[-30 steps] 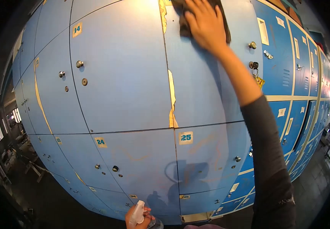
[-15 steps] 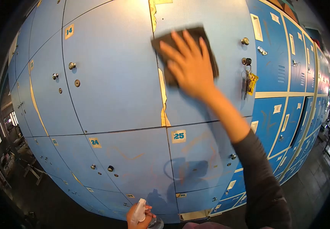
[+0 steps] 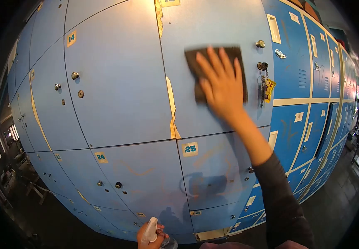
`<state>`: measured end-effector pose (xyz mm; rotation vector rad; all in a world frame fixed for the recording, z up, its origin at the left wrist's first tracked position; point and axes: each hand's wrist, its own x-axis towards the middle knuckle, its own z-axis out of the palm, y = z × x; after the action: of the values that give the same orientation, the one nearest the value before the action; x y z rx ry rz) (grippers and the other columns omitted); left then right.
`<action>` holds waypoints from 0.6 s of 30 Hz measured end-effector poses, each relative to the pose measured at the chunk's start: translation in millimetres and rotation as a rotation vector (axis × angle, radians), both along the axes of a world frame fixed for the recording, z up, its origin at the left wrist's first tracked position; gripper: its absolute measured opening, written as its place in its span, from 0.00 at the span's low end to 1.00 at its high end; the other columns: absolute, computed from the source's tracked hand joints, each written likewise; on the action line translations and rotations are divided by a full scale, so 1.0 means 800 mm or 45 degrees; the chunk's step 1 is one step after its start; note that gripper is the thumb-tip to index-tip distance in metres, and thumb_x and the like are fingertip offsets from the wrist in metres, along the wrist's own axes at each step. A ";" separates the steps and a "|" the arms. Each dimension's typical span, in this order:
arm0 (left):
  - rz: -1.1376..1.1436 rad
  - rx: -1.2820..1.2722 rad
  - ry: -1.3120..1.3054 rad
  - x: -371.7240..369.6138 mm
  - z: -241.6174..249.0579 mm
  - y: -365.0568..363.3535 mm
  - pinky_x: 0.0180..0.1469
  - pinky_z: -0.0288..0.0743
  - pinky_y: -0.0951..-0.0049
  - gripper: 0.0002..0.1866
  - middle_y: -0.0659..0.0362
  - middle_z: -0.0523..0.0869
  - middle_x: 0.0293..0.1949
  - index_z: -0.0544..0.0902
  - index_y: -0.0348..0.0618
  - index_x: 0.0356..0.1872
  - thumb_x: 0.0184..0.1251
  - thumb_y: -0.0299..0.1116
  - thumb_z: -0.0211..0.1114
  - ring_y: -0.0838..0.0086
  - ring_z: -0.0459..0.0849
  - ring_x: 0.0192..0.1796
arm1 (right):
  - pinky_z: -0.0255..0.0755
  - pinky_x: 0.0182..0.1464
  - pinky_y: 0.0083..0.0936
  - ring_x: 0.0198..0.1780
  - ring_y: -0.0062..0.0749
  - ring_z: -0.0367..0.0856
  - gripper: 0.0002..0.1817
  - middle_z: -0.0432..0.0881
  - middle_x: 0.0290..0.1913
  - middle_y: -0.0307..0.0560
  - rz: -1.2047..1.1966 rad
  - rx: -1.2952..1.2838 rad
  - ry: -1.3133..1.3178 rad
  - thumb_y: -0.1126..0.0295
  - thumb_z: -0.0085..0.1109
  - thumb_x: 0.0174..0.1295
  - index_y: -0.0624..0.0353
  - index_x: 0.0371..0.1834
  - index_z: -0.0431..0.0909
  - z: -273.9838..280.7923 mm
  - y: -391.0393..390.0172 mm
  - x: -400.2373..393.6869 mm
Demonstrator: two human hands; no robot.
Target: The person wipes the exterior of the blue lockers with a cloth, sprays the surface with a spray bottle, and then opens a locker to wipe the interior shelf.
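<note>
My right hand (image 3: 225,89) presses a dark cloth (image 3: 197,66) flat against a light blue locker door (image 3: 212,25), fingers spread over it. The cloth lies left of the door's round knob (image 3: 260,44) and its lock, from which keys with a yellow tag (image 3: 269,90) hang. Low in view, my left hand (image 3: 149,236) is wrapped round a spray bottle (image 3: 151,230) with a white trigger head. The bottle's body is mostly cut off by the lower edge. Below the cloth, the door numbered 25 (image 3: 190,149) is closed.
More light blue doors stand at the left, including number 14 (image 3: 71,38) and number 24 (image 3: 101,157). Brighter blue metal lockers (image 3: 289,62) run back along the right side. Torn edging (image 3: 172,103) shows beside the wiped door. A dark floor (image 3: 333,199) lies at lower right.
My right hand and the cloth have moved right and slightly down across the door. My left hand still holds the spray bottle low in view.
</note>
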<state>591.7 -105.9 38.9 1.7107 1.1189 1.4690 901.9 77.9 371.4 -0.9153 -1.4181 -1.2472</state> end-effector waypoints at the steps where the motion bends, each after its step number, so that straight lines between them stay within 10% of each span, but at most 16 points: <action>1: 0.000 -0.054 -0.021 0.000 -0.006 -0.001 0.33 0.78 0.76 0.27 0.58 0.80 0.42 0.70 0.37 0.67 0.67 0.20 0.64 0.77 0.80 0.33 | 0.47 0.76 0.53 0.77 0.42 0.58 0.30 0.63 0.77 0.40 0.002 0.140 0.024 0.56 0.54 0.66 0.37 0.74 0.68 0.036 0.012 0.004; 8: 0.006 0.002 0.021 -0.004 -0.025 0.006 0.29 0.77 0.75 0.28 0.56 0.82 0.44 0.69 0.36 0.69 0.68 0.19 0.63 0.76 0.81 0.31 | 0.49 0.76 0.51 0.76 0.48 0.60 0.28 0.66 0.75 0.52 -0.028 0.384 0.142 0.56 0.46 0.71 0.54 0.72 0.68 0.183 0.028 0.024; 11: 0.039 -0.314 -0.178 0.004 -0.014 -0.001 0.30 0.77 0.75 0.28 0.56 0.82 0.43 0.69 0.36 0.69 0.68 0.21 0.63 0.76 0.80 0.30 | 0.48 0.76 0.53 0.75 0.49 0.60 0.28 0.66 0.74 0.53 0.013 0.358 0.150 0.56 0.47 0.71 0.55 0.71 0.69 0.150 0.024 0.026; 12: 0.001 -0.258 -0.175 0.004 -0.013 -0.002 0.30 0.77 0.75 0.28 0.56 0.81 0.43 0.69 0.36 0.70 0.69 0.21 0.63 0.77 0.80 0.31 | 0.45 0.76 0.53 0.77 0.45 0.59 0.27 0.66 0.76 0.42 0.053 0.450 0.166 0.55 0.48 0.72 0.37 0.74 0.67 0.128 0.046 0.031; 18: -0.133 -0.188 -0.275 0.010 -0.016 0.005 0.31 0.77 0.77 0.28 0.59 0.80 0.41 0.69 0.36 0.70 0.69 0.21 0.62 0.78 0.80 0.32 | 0.45 0.75 0.55 0.78 0.50 0.55 0.32 0.61 0.78 0.47 -0.015 0.008 0.267 0.59 0.55 0.65 0.45 0.75 0.68 -0.064 -0.006 0.020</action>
<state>599.8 -102.0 25.9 1.4498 0.9824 1.4306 917.5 73.4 319.9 -1.0204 -1.2441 -1.1287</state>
